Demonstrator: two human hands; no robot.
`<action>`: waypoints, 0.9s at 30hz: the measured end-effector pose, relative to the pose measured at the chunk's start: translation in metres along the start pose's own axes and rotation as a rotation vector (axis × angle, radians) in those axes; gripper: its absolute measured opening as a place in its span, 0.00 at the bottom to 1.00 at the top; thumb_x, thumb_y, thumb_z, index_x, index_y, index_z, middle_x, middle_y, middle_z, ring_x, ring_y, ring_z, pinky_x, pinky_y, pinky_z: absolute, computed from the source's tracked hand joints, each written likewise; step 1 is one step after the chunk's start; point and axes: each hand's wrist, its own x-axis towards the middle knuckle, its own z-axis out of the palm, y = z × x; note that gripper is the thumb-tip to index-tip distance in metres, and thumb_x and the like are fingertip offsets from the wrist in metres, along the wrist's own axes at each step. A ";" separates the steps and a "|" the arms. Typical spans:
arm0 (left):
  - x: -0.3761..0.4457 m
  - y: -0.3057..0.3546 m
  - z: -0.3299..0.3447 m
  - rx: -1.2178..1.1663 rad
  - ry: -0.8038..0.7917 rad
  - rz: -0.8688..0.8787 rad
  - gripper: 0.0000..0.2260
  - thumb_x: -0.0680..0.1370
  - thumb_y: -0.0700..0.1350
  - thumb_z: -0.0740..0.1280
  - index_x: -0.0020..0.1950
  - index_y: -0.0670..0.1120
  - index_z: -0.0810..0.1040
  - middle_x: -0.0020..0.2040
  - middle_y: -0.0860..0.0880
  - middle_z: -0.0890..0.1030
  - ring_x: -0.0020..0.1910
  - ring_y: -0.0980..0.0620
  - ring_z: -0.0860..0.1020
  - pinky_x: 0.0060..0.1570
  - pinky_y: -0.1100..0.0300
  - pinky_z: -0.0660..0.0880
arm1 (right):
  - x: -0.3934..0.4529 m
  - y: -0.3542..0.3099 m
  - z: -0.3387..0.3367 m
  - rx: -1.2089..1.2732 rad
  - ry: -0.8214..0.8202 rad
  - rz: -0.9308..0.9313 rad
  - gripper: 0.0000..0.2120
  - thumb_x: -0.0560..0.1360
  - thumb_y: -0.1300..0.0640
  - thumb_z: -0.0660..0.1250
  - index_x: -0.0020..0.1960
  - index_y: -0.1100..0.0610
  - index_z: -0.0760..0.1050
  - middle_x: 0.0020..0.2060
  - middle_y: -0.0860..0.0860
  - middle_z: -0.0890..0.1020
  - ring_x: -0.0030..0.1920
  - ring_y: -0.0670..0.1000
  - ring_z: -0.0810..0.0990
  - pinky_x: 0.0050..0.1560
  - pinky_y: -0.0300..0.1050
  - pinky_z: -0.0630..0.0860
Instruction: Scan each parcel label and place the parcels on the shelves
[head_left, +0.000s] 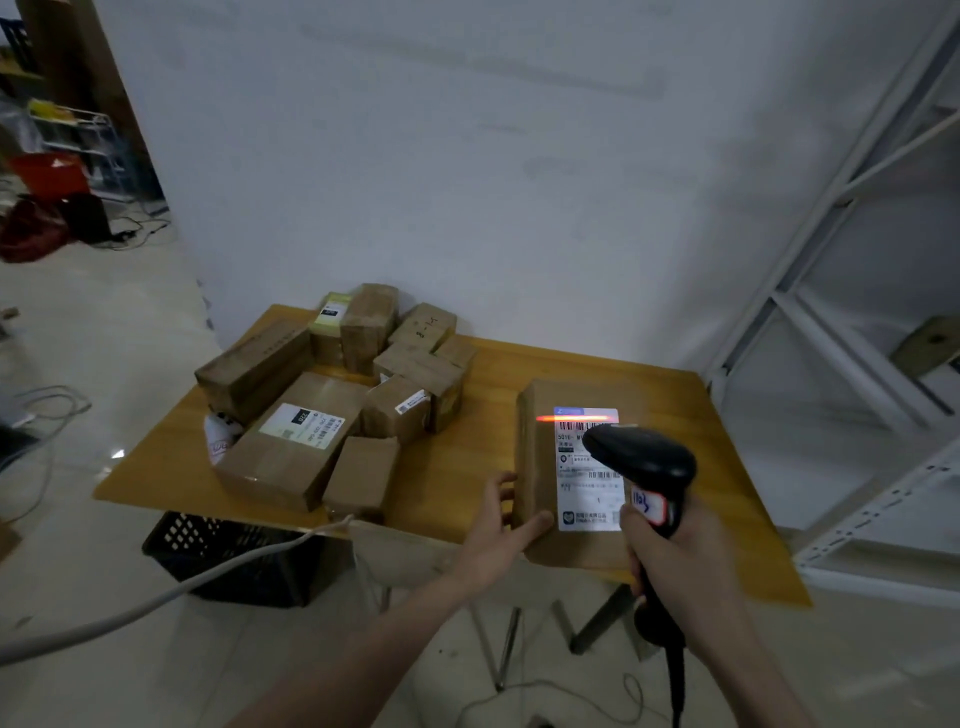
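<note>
A brown cardboard parcel (543, 457) lies flat on the wooden table (457, 467), its white shipping label (582, 467) facing up. An orange scan line glows across the top of the label. My right hand (675, 556) grips a black barcode scanner (644, 462) by its handle, held just above the label's right side. My left hand (498, 525) touches the parcel's left edge, thumb on its top near corner, fingers along its side. A pile of several brown parcels (332, 395) fills the table's left and back.
White metal shelves (852, 332) stand to the right of the table. A dark plastic crate (234, 556) sits on the floor under the table's left side. A grey cable (156, 597) crosses the floor at left. A white wall is close behind the table.
</note>
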 end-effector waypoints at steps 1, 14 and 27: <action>-0.001 -0.001 0.003 -0.004 -0.004 -0.001 0.36 0.66 0.60 0.73 0.68 0.56 0.60 0.65 0.51 0.71 0.62 0.48 0.75 0.57 0.49 0.79 | -0.002 0.002 -0.002 -0.003 0.007 -0.004 0.05 0.76 0.64 0.64 0.43 0.58 0.70 0.28 0.58 0.74 0.24 0.52 0.71 0.23 0.41 0.71; 0.026 -0.002 0.058 -0.008 0.009 -0.032 0.27 0.73 0.53 0.72 0.66 0.57 0.61 0.64 0.53 0.72 0.61 0.50 0.76 0.54 0.52 0.80 | 0.031 0.045 -0.057 0.097 -0.009 0.136 0.05 0.76 0.63 0.64 0.42 0.61 0.70 0.26 0.58 0.74 0.22 0.53 0.72 0.27 0.46 0.73; 0.121 0.004 0.134 -0.029 0.054 -0.145 0.22 0.77 0.47 0.69 0.66 0.55 0.61 0.63 0.50 0.73 0.57 0.53 0.77 0.43 0.61 0.79 | 0.204 0.210 -0.139 0.052 0.071 0.468 0.09 0.76 0.66 0.64 0.38 0.63 0.70 0.28 0.60 0.74 0.27 0.56 0.73 0.31 0.49 0.72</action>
